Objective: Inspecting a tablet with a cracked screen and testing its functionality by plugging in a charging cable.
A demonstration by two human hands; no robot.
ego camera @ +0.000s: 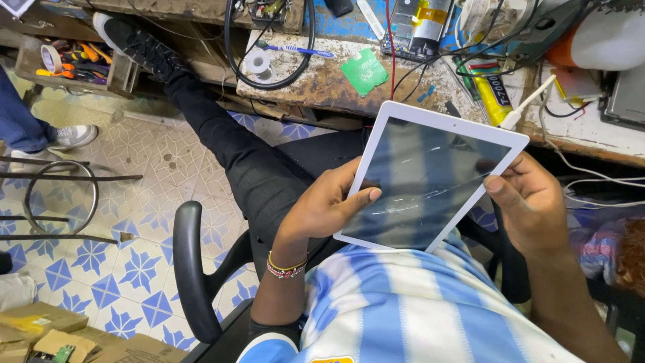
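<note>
A white tablet (430, 176) with a cracked dark screen is held tilted over my lap, just below the workbench edge. My left hand (329, 205) grips its lower left edge, thumb lying on the glass. My right hand (531, 198) holds the right edge, thumb resting on the bezel. A white cable (527, 104) is plugged into the tablet's top right corner. A beaded bracelet (285, 267) circles my left wrist.
The worn workbench (322, 84) carries a solder spool (256, 64), a pen (295, 50), a green circuit board (364, 71), black cables and an opened phone (420, 27). A black chair armrest (191, 269) stands at the left. Another person's shoe (70, 136) rests on the tiled floor.
</note>
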